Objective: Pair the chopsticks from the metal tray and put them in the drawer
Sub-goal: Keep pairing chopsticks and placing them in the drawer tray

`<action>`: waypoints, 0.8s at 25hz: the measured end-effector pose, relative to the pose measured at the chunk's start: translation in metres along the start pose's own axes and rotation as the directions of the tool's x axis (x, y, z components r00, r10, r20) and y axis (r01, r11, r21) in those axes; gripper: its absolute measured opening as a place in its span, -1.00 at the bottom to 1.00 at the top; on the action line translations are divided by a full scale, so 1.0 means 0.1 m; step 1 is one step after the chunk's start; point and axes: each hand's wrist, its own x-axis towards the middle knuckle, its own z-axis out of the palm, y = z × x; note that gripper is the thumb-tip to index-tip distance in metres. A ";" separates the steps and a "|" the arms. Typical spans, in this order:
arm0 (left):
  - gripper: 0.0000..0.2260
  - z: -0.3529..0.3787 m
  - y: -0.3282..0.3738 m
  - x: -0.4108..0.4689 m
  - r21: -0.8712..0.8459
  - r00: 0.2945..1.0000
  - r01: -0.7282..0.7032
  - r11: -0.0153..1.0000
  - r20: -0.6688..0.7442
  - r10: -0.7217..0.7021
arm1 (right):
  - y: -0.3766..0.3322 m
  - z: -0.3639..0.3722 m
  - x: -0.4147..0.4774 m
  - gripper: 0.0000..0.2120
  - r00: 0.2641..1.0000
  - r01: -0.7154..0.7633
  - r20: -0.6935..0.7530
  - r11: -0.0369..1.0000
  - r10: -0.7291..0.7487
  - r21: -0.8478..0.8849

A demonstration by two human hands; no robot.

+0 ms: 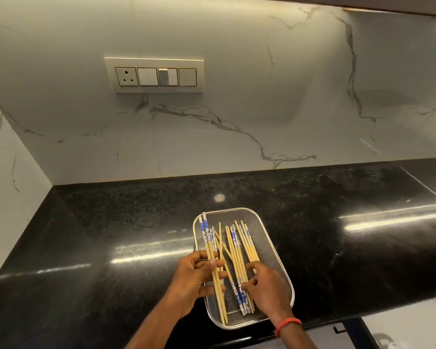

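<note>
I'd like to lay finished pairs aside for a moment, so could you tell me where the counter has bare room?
The black counter is bare left of the metal tray, behind it up to the marble wall, and to its right. The tray itself is crowded with chopsticks and both hands.

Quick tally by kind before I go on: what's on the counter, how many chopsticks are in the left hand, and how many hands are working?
Metal tray: 1
Chopsticks held in the left hand: 2
Loose chopsticks in the tray: overlapping, no exact count
Hands at the tray: 2, with the right hand on the loose pile
Total countable: 5
</note>
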 end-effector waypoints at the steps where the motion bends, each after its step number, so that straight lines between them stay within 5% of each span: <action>1: -0.80 0.00 0.00 0.00 0.002 1.000 0.001 1.000 0.000 -0.001 | 0.00 0.00 0.01 -0.57 1.000 -0.025 0.007 0.999 0.025 0.031; 5: -0.81 0.03 0.02 0.01 0.014 1.000 0.007 1.000 0.009 -0.007 | -0.10 -0.01 0.01 -0.88 0.995 -0.097 -0.001 0.995 0.097 0.022; 8: -0.82 0.04 0.05 -0.01 0.026 1.000 -0.005 1.000 0.011 0.004 | -0.10 0.00 -0.04 -0.84 0.991 -0.098 -0.088 0.993 0.104 0.068; 14: -0.80 0.06 0.06 -0.07 0.103 1.000 -0.020 0.994 0.011 0.019 | -0.12 -0.17 -0.26 -0.92 0.995 -0.040 -0.045 0.792 0.085 0.609; 20: -0.86 0.18 0.06 -0.10 0.162 0.999 -0.029 0.986 0.042 0.023 | -0.24 -0.07 -0.48 -0.92 0.998 0.036 0.017 0.855 -0.053 0.518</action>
